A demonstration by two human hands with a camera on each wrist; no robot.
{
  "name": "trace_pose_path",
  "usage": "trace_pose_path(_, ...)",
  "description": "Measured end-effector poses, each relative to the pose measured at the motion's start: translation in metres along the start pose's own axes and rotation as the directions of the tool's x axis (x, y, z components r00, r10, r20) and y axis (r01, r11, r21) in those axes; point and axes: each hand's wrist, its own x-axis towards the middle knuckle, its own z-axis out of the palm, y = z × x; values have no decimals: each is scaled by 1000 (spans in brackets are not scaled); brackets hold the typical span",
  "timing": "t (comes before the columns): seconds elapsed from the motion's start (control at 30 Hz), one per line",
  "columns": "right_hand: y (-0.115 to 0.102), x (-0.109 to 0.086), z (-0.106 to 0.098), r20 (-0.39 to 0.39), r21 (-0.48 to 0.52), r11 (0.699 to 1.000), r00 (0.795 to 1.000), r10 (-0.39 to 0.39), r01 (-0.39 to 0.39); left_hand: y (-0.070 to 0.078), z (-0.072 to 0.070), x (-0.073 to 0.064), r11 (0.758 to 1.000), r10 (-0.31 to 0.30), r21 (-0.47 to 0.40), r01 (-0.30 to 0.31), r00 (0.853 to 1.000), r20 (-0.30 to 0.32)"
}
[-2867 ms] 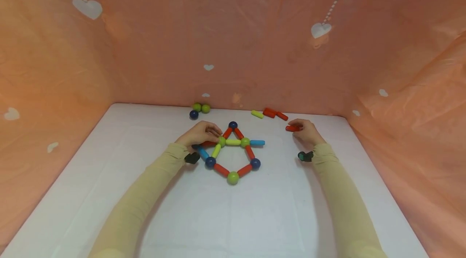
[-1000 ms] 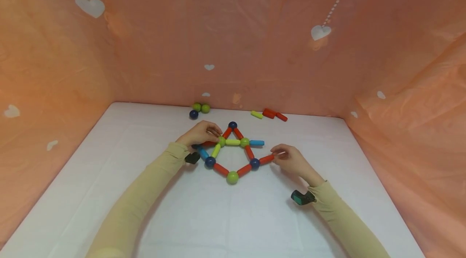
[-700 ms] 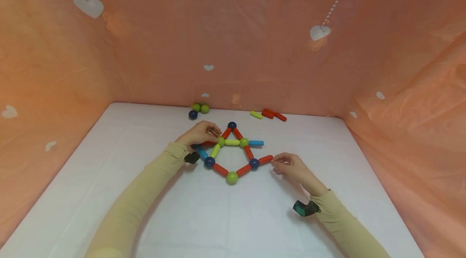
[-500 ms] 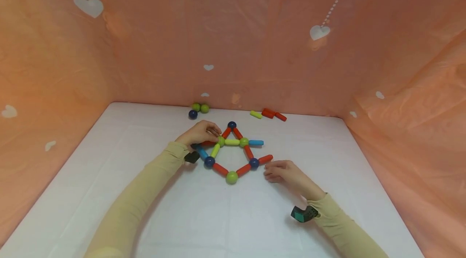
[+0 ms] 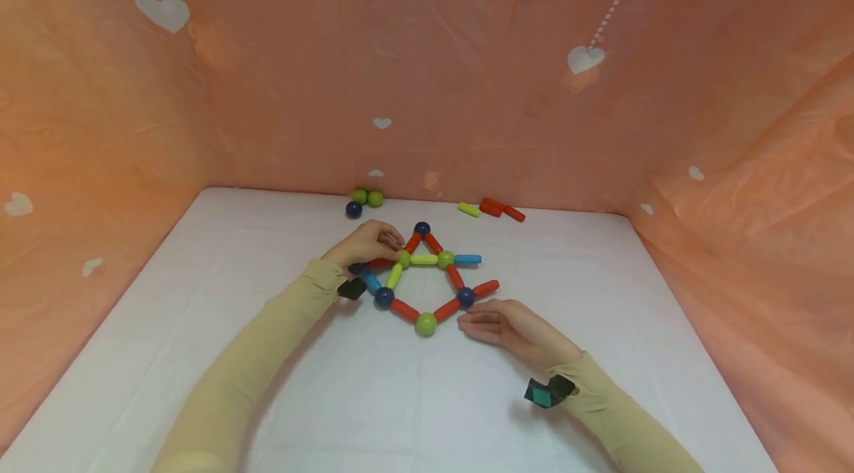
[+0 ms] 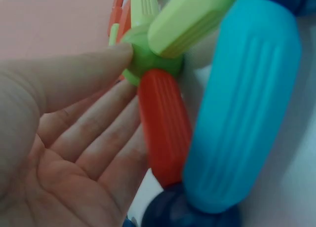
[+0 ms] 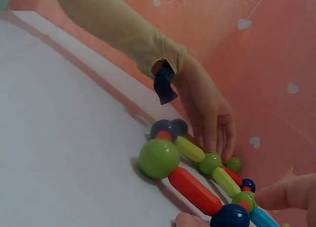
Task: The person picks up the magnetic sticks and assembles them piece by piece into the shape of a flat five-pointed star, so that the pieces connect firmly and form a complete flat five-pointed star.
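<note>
A flat figure of magnetic rods and balls lies on the white table: a ring of rods with a triangle behind it. My left hand (image 5: 368,242) pinches the green ball (image 6: 148,54) at the ring's back left corner, thumb on its near side. From that ball a red rod (image 6: 165,123) runs to a dark blue ball (image 6: 190,207), where a blue rod (image 6: 244,103) also ends. My right hand (image 5: 517,328) is beside the front right dark blue ball (image 5: 465,297), fingers fairly straight and holding nothing. A red rod (image 5: 486,288) sticks out from that ball.
Two green balls (image 5: 376,199) and a dark blue ball (image 5: 354,210) sit at the table's back edge. A yellow-green rod (image 5: 469,209) and several red rods (image 5: 514,213) lie at the back right. A pink cloth wall (image 5: 427,73) surrounds the table.
My right hand brought a red rod from the back right to the front right dark blue ball, let it go, and moved left and nearer. My left hand stays on the green ball.
</note>
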Motion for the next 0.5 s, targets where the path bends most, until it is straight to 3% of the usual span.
trace_pose_path(0.13,-5,4,1,-34,104,995,999,2,2,0,-1,-8,999,-43,-24,43,999,-16)
trace_pose_path(0.23,-10,8,-1,-62,129,992,998,-7,15,-2,-1,-15,990,-86,-114,85,996,1)
trace_pose_path(0.3,-15,12,-4,-86,145,989,996,-8,21,-4,0,-21,972,-117,-203,121,993,32)
trace_pose_path(0.5,-32,25,-13,-119,100,994,992,-34,46,-12,8,-42,944,-94,-310,110,993,66)
